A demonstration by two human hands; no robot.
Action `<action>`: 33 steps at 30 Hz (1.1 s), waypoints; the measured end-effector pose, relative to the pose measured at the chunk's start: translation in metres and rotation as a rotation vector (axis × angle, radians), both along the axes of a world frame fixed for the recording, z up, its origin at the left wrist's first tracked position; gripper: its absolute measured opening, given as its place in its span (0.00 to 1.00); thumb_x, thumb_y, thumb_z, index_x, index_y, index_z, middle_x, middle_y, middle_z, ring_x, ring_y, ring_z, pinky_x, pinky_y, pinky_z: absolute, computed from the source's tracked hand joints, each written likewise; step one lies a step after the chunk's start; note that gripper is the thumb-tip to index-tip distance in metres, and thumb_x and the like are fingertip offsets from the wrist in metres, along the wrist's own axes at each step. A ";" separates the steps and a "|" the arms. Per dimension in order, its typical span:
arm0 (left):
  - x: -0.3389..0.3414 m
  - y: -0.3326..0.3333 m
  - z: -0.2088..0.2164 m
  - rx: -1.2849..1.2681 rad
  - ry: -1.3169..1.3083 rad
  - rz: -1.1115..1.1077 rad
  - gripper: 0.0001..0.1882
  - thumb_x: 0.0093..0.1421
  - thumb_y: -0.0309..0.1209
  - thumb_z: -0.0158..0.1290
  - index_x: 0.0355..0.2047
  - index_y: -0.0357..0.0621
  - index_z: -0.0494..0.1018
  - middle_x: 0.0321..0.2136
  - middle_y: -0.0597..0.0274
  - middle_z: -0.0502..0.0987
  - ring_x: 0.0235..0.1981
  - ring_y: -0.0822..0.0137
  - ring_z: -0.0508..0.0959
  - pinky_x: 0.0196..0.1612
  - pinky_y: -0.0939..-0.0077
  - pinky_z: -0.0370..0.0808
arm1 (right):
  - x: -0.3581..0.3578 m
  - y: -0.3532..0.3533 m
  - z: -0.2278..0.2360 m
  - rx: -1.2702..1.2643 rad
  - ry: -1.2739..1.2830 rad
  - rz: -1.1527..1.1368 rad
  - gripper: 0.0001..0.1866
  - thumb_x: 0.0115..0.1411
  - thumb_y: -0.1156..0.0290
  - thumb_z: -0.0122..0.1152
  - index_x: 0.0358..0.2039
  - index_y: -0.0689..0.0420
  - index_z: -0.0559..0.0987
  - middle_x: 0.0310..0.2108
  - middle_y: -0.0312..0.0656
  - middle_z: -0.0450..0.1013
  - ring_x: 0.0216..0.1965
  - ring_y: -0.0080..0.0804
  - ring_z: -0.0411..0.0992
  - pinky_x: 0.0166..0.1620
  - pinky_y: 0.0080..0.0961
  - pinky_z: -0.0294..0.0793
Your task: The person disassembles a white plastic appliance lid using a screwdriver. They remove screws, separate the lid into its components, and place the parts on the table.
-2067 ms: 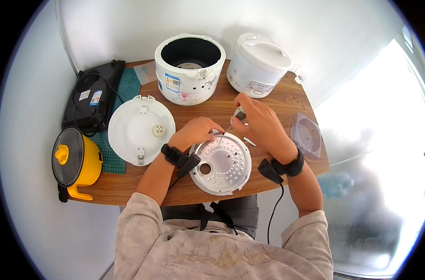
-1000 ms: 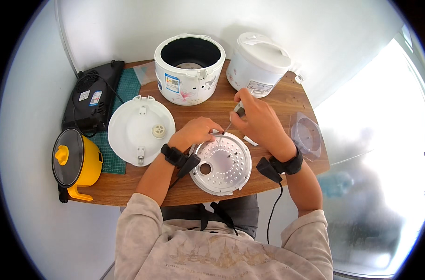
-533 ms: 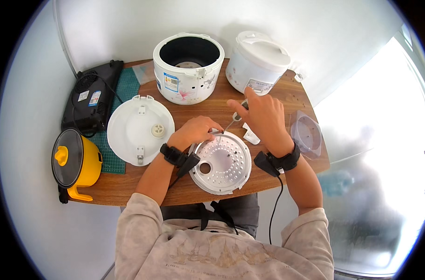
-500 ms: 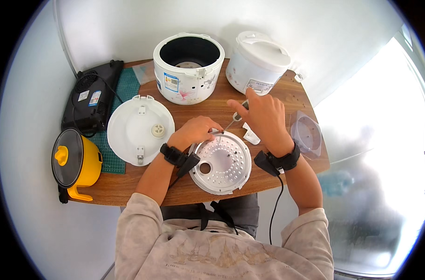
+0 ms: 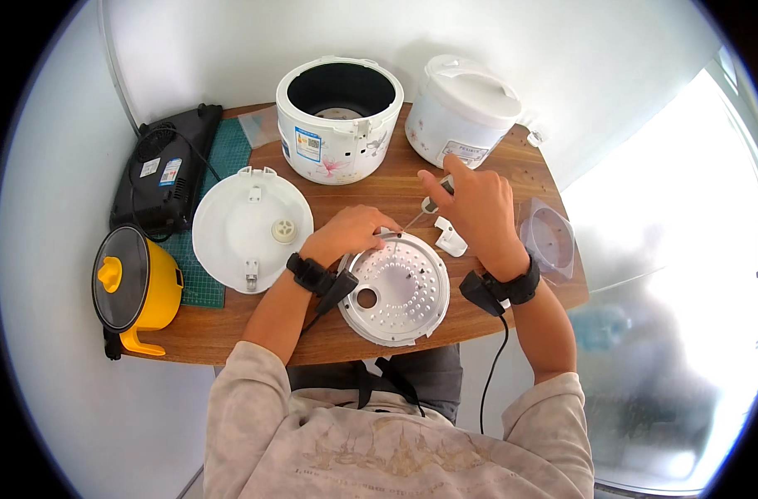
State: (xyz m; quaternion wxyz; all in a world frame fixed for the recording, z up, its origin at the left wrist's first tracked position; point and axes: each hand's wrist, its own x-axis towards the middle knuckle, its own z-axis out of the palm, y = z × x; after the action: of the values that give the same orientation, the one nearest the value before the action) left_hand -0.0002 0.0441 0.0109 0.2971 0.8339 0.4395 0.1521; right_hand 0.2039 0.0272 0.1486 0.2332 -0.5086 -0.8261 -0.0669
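Right hand (image 5: 479,208) holding screwdriver (image 5: 430,205) between thumb and fingers, shaft slanted to far rim of perforated metal disc (image 5: 396,283) on table (image 5: 204,333); left hand (image 5: 351,231) at rim, pinch unclear; better straighten shaft, brace disc

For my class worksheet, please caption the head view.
Right hand holds a screwdriver at the edge of a dimpled metal disc, left hand alongside.

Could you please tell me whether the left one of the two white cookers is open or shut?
Open: the left cooker stands uncovered, so its dark interior shows from above.
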 end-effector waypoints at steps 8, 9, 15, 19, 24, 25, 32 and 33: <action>0.001 -0.001 0.004 -0.022 0.010 -0.002 0.23 0.54 0.31 0.63 0.53 0.60 0.81 0.36 0.54 0.79 0.40 0.53 0.78 0.45 0.58 0.74 | 0.001 0.000 -0.004 0.057 -0.046 0.039 0.19 0.64 0.52 0.62 0.30 0.58 0.77 0.14 0.46 0.73 0.17 0.48 0.76 0.22 0.39 0.75; 0.000 -0.001 0.004 -0.025 0.008 0.002 0.23 0.54 0.31 0.63 0.53 0.60 0.81 0.35 0.54 0.78 0.40 0.53 0.78 0.45 0.58 0.74 | 0.000 0.000 -0.005 0.060 -0.048 0.039 0.19 0.64 0.52 0.62 0.30 0.58 0.77 0.14 0.46 0.73 0.17 0.48 0.76 0.22 0.39 0.75; 0.000 -0.001 -0.002 -0.012 0.017 0.009 0.23 0.55 0.32 0.63 0.53 0.60 0.81 0.35 0.54 0.78 0.40 0.52 0.78 0.45 0.57 0.73 | 0.001 0.003 -0.009 0.042 -0.022 0.054 0.19 0.63 0.52 0.62 0.29 0.57 0.76 0.13 0.46 0.72 0.16 0.48 0.75 0.22 0.40 0.74; 0.001 0.000 -0.002 -0.007 0.026 0.010 0.23 0.55 0.32 0.63 0.53 0.58 0.81 0.35 0.53 0.78 0.40 0.52 0.78 0.45 0.57 0.74 | -0.003 -0.001 -0.008 0.076 -0.041 0.044 0.19 0.63 0.53 0.62 0.28 0.56 0.75 0.12 0.46 0.72 0.16 0.48 0.74 0.21 0.40 0.74; 0.001 0.001 -0.002 -0.019 0.040 0.020 0.21 0.55 0.31 0.63 0.51 0.55 0.82 0.36 0.50 0.79 0.41 0.51 0.79 0.46 0.57 0.74 | -0.013 -0.007 -0.004 -0.009 -0.090 0.003 0.17 0.62 0.57 0.64 0.31 0.59 0.73 0.14 0.48 0.72 0.19 0.52 0.74 0.24 0.44 0.71; 0.002 0.002 -0.001 -0.028 0.037 0.021 0.20 0.55 0.31 0.63 0.50 0.54 0.83 0.37 0.50 0.80 0.42 0.51 0.79 0.46 0.57 0.74 | -0.013 -0.006 -0.004 -0.015 -0.090 0.010 0.16 0.62 0.58 0.64 0.32 0.59 0.73 0.14 0.48 0.72 0.19 0.52 0.74 0.24 0.45 0.71; 0.002 0.000 0.000 -0.048 0.036 0.042 0.21 0.54 0.31 0.64 0.50 0.54 0.83 0.38 0.52 0.80 0.42 0.52 0.80 0.46 0.57 0.75 | -0.004 0.004 0.000 -0.086 0.002 0.174 0.14 0.62 0.65 0.62 0.35 0.61 0.69 0.19 0.50 0.75 0.24 0.54 0.76 0.28 0.45 0.75; 0.001 0.000 -0.001 -0.041 0.032 0.041 0.20 0.54 0.31 0.64 0.50 0.54 0.83 0.37 0.52 0.80 0.42 0.52 0.80 0.46 0.57 0.75 | -0.005 0.001 0.003 -0.111 0.020 0.208 0.13 0.62 0.67 0.62 0.36 0.61 0.68 0.21 0.50 0.75 0.26 0.54 0.76 0.29 0.45 0.75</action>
State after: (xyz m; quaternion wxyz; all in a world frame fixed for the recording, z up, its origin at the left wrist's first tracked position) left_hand 0.0009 0.0442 0.0103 0.3039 0.8208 0.4641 0.1357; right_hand 0.1988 0.0277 0.1515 0.2185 -0.4331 -0.8744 0.0083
